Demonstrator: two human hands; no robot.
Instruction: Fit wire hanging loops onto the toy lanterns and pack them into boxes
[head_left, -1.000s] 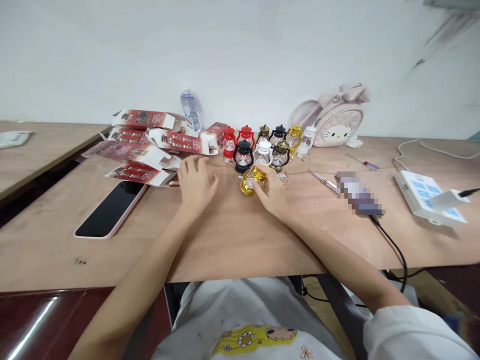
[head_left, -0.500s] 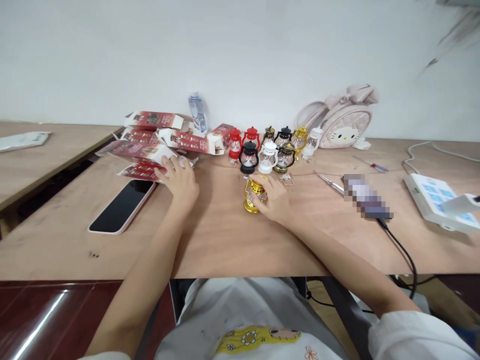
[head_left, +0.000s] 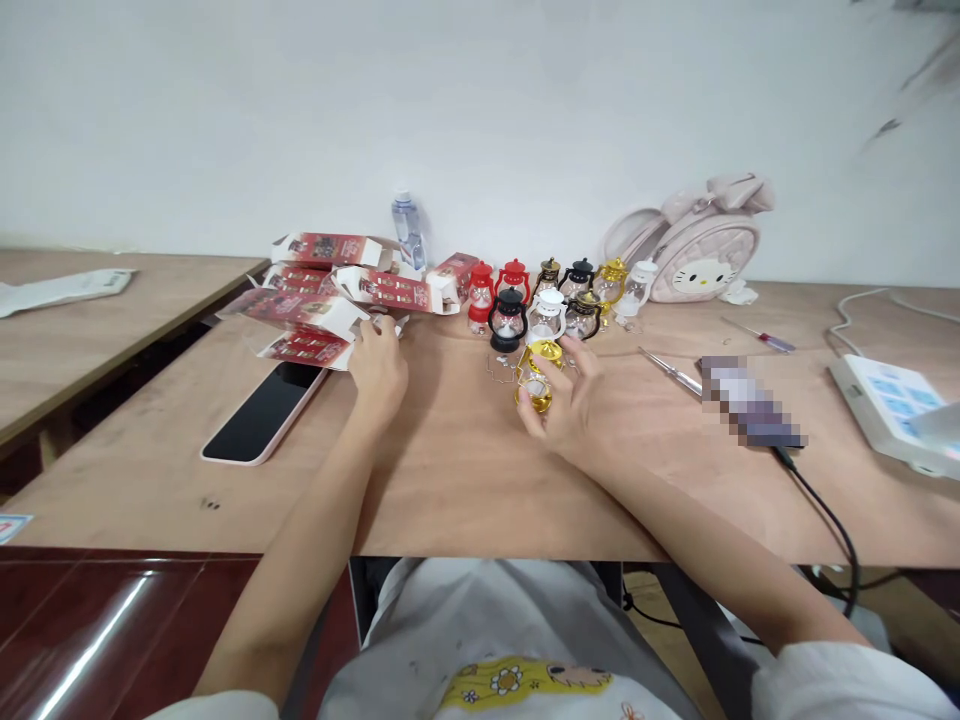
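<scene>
My right hand has its fingers around a small gold lantern, tilted slightly, just in front of the other lanterns. Beside the pile of red and white boxes, my left hand has its fingers curled at the pile's right edge; what they grip is too hidden to make out. Several small lanterns in red, black, white, bronze and gold stand in a cluster, among them a black lantern and a white lantern. Thin wire pieces lie in front of them.
A phone lies at the left. Against the wall are a water bottle and a pink bag. To the right lie a silver tool, a screwdriver, a cabled phone and a power strip.
My left hand's fingers have curled in at the boxes. My right hand has turned, fingers now more spread around the gold lantern, which tilts differently. The whole view has shifted slightly.
</scene>
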